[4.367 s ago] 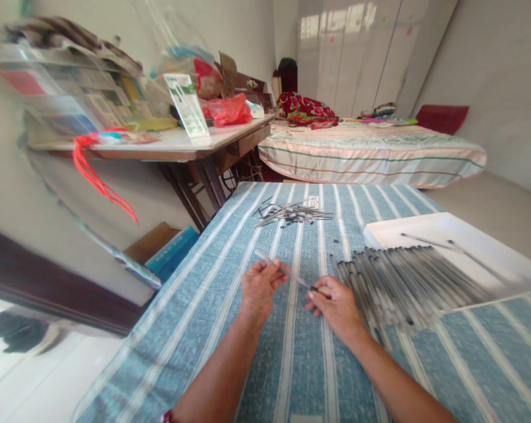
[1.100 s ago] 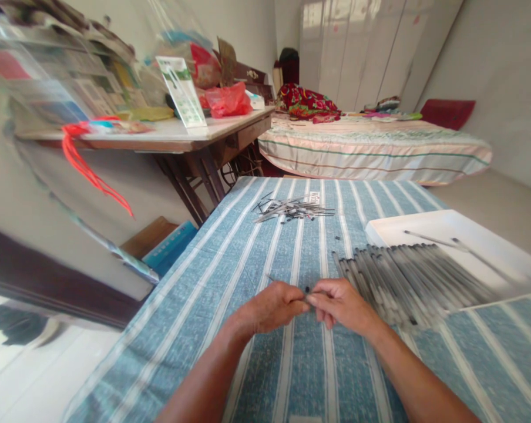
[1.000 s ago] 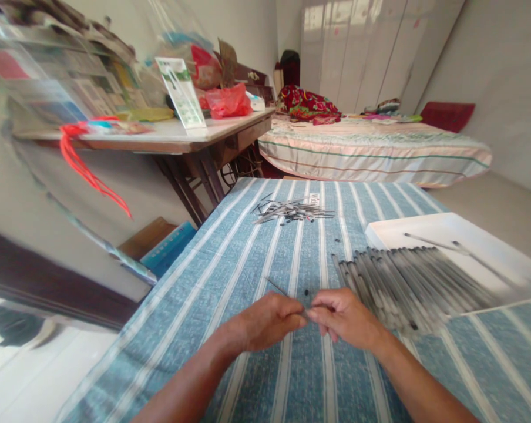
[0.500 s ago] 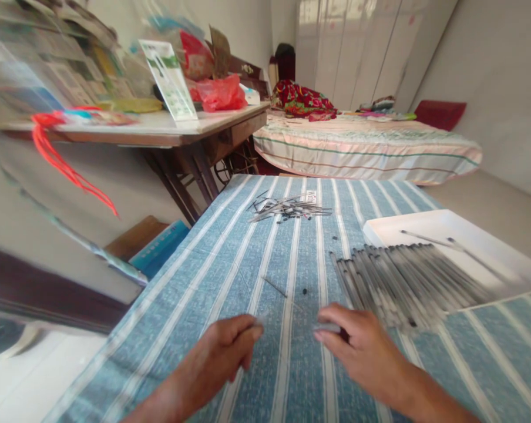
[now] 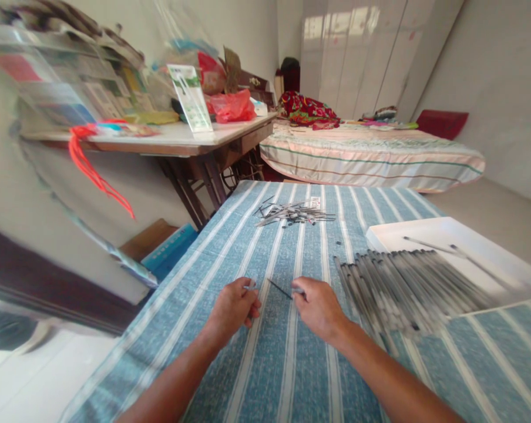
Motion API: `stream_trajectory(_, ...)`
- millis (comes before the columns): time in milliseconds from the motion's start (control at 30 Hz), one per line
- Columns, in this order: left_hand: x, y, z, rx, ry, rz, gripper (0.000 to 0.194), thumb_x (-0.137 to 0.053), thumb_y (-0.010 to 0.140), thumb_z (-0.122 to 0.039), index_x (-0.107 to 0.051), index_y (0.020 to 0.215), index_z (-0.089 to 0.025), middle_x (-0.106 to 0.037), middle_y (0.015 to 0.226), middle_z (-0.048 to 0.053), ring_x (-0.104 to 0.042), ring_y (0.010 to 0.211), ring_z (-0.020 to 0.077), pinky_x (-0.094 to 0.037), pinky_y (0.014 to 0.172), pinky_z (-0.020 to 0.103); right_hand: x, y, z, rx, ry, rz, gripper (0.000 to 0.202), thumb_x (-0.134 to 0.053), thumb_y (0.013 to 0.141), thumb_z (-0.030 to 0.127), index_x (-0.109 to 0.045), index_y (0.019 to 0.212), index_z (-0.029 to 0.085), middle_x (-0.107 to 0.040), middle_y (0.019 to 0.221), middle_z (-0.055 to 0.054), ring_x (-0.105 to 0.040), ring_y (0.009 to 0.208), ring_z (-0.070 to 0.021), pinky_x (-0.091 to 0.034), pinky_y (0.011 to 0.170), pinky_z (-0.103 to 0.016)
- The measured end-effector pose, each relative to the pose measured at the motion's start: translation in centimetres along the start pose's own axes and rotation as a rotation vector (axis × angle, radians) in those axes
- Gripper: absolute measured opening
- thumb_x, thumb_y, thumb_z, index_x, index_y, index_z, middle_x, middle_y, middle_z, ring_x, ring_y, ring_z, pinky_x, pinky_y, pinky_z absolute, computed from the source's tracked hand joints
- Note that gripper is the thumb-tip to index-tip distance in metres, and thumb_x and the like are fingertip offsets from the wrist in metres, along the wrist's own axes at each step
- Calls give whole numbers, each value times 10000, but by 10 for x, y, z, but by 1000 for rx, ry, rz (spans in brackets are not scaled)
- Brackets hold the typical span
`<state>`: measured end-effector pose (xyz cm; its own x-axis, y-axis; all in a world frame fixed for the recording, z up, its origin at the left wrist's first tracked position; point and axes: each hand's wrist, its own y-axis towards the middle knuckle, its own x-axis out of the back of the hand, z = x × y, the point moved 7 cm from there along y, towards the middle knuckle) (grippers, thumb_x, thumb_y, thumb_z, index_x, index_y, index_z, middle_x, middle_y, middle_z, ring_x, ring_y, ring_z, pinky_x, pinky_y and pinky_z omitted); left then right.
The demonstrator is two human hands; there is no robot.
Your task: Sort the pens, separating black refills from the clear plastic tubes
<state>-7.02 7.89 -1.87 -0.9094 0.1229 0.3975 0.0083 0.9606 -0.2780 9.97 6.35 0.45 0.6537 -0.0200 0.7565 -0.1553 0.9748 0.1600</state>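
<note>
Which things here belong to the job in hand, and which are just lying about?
Seemingly the job's:
- pale piece in left hand
- grey piece in right hand
- dark stick
- row of pens
- heap of sticks
- white tray

Seemingly lying about:
- card and red bag on desk
- red cord
- patterned cloth on bed

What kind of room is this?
It looks like a bedroom in someone's home. There seems to be a bed at the back, with tall pale cupboards beyond it. It's probably a work spot too, since many pen-like sticks lie on the blue-striped table.
</note>
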Motion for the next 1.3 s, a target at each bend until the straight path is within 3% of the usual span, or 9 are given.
stream_trajectory(300, 4, 25, -15, -71, 193, -110, 198, -472, 736, -162, -504, 931, -145, -595, 589, -7, -598, 509, 124, -408, 384, 165, -38, -4, 38, 121, -115, 85, 117, -533, 770, 196, -609, 859, 208, -619, 846, -27, -579, 806, -159, -370, 685, -229)
stream_trajectory(600, -3, 38, -17, -164, 403, -191, 388, -556, 681, -141, -524, 1068, -140, -670, 803, 40, -622, 658, 143, -447, 568, 208, -22, -26, 21, 179, -343, -35, 110, -486, 817, 154, -574, 766, 194, -576, 770, -14, -523, 718, -143, -336, 624, -256)
stream_trajectory(700, -11, 34, -25, -208, 472, -205, 381, -555, 718, -233, -526, 1086, -141, -660, 810, 50, -621, 732, 165, -443, 658, 235, -22, -25, 23, 277, -449, -72, 141, -484, 821, 140, -570, 715, 179, -557, 730, -33, -480, 752, -176, -323, 645, -294)
stream_trajectory(833, -23, 25, -40, -277, 671, -245, 523, -551, 724, -392, -488, 1160, -111, -617, 957, 114, -601, 850, 215, -428, 740, 281, -25, -22, 26, 353, -441, -89, 127, -511, 820, 164, -581, 714, 172, -561, 746, -46, -453, 817, -195, -323, 706, -333)
stream_trajectory(900, -28, 23, -45, -282, 779, -238, 526, -545, 718, -434, -509, 1134, -115, -593, 999, 124, -594, 869, 226, -427, 744, 285, -27, -22, 27, 377, -414, -94, 115, -508, 829, 178, -597, 755, 177, -575, 792, -48, -455, 852, -191, -318, 771, -353)
stream_trajectory(1067, -36, 25, -50, -269, 965, -122, 330, -521, 732, -445, -626, 859, -159, -585, 922, 99, -601, 774, 207, -433, 689, 274, -29, -24, 26, 392, -353, -114, 155, -496, 826, 140, -596, 938, 179, -585, 932, -51, -444, 971, -190, -240, 932, -399)
stream_trajectory(1300, -44, 13, -58, -407, 1017, -7, 159, -481, 756, -230, -615, 714, -155, -577, 899, 87, -593, 780, 190, -426, 704, 262, -31, -23, 19, 330, -402, -158, 137, -475, 827, 139, -612, 811, 145, -557, 792, -61, -450, 861, -202, -283, 875, -406)
